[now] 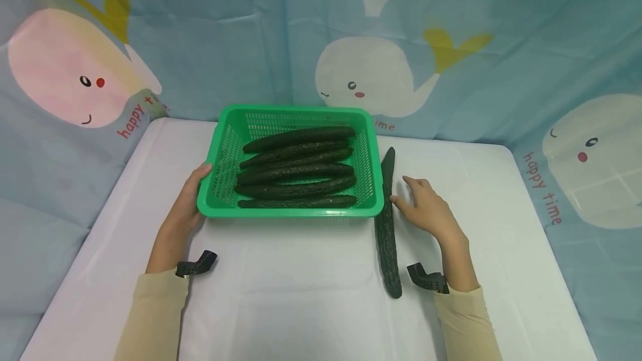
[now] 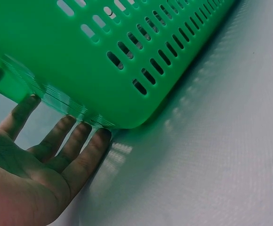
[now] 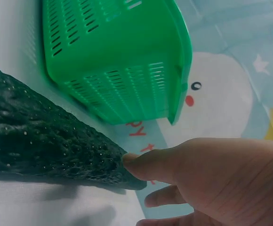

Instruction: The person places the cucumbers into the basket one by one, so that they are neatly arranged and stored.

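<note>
A green plastic basket [image 1: 291,213] holds several dark green cucumbers [image 1: 296,171] lying crosswise, side by side. My left hand [image 1: 189,199] is at the basket's left side, its outstretched fingertips [image 2: 95,141] right at the slotted wall in the left wrist view. One more cucumber [image 1: 387,233] lies lengthwise on the table by the basket's right side, its bumpy skin filling the left of the right wrist view. Beside this cucumber is my right hand [image 1: 426,208], fingers spread and holding nothing. Its thumb tip [image 3: 132,160] overlaps the cucumber's far end in the right wrist view.
White cloth covers the table [image 1: 301,288]. Behind it and along both sides hangs a blue curtain [image 1: 210,43] with whale prints. A black wrist mount [image 1: 197,264] sticks out inward from the left wrist, another mount [image 1: 426,278] from the right.
</note>
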A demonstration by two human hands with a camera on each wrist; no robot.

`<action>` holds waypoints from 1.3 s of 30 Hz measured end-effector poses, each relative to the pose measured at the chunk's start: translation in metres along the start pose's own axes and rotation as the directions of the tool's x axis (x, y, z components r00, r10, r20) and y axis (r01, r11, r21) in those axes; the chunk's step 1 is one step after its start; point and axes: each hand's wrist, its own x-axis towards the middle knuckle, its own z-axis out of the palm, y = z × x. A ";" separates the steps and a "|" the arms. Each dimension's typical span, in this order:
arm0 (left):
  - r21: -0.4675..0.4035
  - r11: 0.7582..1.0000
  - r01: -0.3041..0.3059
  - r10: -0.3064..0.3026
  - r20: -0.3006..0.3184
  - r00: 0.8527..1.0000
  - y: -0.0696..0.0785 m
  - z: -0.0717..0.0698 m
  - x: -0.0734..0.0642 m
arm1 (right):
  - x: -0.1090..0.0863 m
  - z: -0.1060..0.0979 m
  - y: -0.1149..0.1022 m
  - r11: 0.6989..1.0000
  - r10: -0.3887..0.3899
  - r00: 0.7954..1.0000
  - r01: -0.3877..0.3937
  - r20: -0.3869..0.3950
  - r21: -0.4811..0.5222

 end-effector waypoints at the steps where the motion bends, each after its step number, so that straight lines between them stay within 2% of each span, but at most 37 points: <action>1: -0.001 1.000 -0.003 0.003 -0.001 1.000 0.001 0.001 0.001 | 0.000 -0.001 0.000 1.000 -0.001 1.000 0.001 -0.001 0.000; 6: 0.012 1.000 -0.002 0.002 -0.002 1.000 0.002 0.003 0.001 | 0.001 -0.001 0.001 1.000 -0.001 1.000 0.001 0.001 0.019; 14: 0.036 0.999 0.005 -0.005 0.002 1.000 0.000 -0.001 -0.004 | -0.003 0.009 0.004 0.999 -0.002 1.000 0.003 -0.008 0.047; 20: 0.011 1.000 0.017 -0.016 -0.026 1.000 0.000 0.000 -0.004 | 0.001 0.003 0.004 0.999 -0.012 1.000 0.012 -0.010 0.031; 24: -0.009 1.000 0.020 -0.020 -0.015 1.000 0.001 0.001 -0.002 | 0.001 0.006 0.006 0.999 -0.006 1.000 0.006 -0.002 0.033; 27: -0.009 1.000 0.000 0.000 -0.006 1.000 0.001 0.003 0.001 | -0.002 0.005 0.006 0.999 -0.002 1.000 0.002 -0.005 0.043; 39: 0.000 1.000 0.017 -0.017 -0.022 1.000 0.001 0.002 -0.001 | -0.005 0.010 -0.005 0.995 -0.008 1.000 0.007 0.003 0.102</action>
